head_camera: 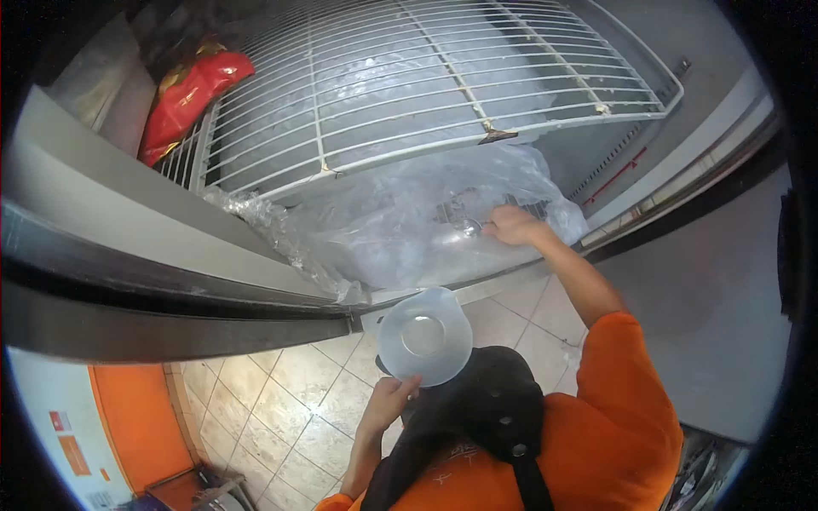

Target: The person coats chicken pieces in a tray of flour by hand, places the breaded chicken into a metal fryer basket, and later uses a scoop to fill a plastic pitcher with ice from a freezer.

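My left hand (390, 401) grips the near rim of a translucent plastic jug (425, 335) with a pouring lip. The jug looks empty and is held below the edge of an upright refrigerator or freezer cabinet. Inside the cabinet, my right hand (514, 225) has its fingers closed around the end of a shiny metal utensil (471, 228), perhaps a scoop or spoon. The utensil rests at a large clear plastic bag or sheet (396, 223) that lines the lower part. What the bag holds is not plain.
A white wire shelf (409, 150) spans the cabinet above the bag, its front edge rusted. On the left lies a red packet (192, 102). The cabinet's left wall (147, 211) curves past my left side. A grey door panel (690, 287) stands at the right, over a tiled floor (287, 396).
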Demonstrator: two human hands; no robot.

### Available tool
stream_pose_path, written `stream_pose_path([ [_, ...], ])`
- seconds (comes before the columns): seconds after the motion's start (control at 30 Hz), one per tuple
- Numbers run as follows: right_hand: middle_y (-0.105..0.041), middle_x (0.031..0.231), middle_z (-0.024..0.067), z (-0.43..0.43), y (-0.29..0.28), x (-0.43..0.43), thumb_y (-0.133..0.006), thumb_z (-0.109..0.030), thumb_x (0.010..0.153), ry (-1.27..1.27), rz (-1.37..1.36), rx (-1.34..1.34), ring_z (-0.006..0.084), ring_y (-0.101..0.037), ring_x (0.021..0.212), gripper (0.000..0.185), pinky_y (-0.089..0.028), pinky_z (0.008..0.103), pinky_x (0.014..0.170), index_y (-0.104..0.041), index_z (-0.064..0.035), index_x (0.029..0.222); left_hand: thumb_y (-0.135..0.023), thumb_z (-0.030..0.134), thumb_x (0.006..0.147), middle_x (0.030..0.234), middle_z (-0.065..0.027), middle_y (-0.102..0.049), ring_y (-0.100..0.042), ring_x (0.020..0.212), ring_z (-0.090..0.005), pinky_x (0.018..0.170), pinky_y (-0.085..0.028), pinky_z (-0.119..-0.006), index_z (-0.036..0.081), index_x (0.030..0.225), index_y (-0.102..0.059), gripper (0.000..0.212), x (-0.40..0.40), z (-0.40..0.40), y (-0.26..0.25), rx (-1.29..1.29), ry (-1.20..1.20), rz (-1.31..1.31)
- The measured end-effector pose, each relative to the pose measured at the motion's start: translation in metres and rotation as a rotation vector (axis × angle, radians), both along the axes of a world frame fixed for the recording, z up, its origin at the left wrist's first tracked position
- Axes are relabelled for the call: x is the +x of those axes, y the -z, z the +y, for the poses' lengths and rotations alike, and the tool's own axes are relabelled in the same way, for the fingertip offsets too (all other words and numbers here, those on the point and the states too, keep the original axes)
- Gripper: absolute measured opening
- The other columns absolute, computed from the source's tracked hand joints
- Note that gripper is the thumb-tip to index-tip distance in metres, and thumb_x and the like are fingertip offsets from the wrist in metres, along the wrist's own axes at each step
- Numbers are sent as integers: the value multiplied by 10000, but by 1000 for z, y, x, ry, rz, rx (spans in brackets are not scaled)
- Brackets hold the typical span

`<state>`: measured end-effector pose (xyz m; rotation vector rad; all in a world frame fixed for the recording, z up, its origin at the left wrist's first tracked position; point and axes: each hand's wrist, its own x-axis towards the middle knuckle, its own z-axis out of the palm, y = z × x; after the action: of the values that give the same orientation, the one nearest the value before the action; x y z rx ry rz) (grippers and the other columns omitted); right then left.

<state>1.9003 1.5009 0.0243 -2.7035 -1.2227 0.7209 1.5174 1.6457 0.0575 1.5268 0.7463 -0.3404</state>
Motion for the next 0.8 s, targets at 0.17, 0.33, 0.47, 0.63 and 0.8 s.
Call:
stream_pose_path([
  [0.17,-575,1119,186,12,-66,-19,-537,-323,871,123,-49,199,348,-541,1034,354,-416,418,897,-554,-66,1115,-569,370,871,603,-28,-550,-505,587,-109,564,-400,-263,18,659,-600,412,5,-12,7,60,48,11],
  [0.33,-609,1033,189,-13,7,17,-540,-240,852,126,-197,425,352,-574,986,281,-457,445,831,-572,-68,1073,-561,356,877,588,-25,-546,-501,574,-109,543,-395,-271,12,642,-594,418,11,-23,20,21,59,-85],
  [0.47,-606,1062,189,-14,11,37,-564,-266,803,86,-316,32,360,-575,985,318,-456,457,839,-605,-54,1036,-558,361,884,589,-17,-533,-475,581,-97,537,-377,-264,9,627,-585,436,12,-33,12,14,26,-175],
  [0.63,-614,1039,191,-33,11,50,-586,-253,743,295,-374,199,346,-580,977,321,-462,429,835,-631,-56,992,-568,370,880,596,-21,-537,-474,594,-95,560,-381,-264,9,641,-591,434,9,-42,20,-63,7,-192],
  [0.8,-616,1016,204,-32,14,39,-595,-195,720,161,-480,63,347,-586,967,341,-473,417,826,-630,-87,1041,-570,393,877,601,-35,-549,-493,608,-106,580,-396,-276,6,643,-585,452,2,-48,30,-67,9,-84],
])
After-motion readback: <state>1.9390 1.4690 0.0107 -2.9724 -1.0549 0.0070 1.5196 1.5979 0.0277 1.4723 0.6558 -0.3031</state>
